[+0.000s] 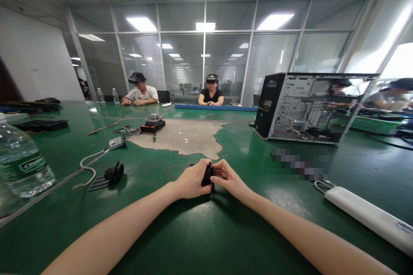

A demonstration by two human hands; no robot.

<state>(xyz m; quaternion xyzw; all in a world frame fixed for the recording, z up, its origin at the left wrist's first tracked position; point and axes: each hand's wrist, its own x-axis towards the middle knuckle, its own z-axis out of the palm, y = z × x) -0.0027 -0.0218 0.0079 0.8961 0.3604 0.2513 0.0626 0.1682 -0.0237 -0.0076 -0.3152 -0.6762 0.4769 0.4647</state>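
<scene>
Near the middle of the green table point(187, 232), both hands meet at a small black part point(208, 175). My left hand point(194, 179) is wrapped round its left side, thumb below and fingers over the top. On its right side, my right hand point(228, 178) pinches it between thumb and fingers. Much of the part is hidden by the fingers, so its exact shape cannot be made out. Another black part with thin prongs point(112, 175) lies on the table to the left of my left hand.
A water bottle point(24, 161) stands at left. Beyond the hands are a metal connector with a cable point(117, 142) and a black-and-red device point(152, 123). At right are an open computer case point(300, 109) and a white power strip point(368, 215). Two people sit opposite.
</scene>
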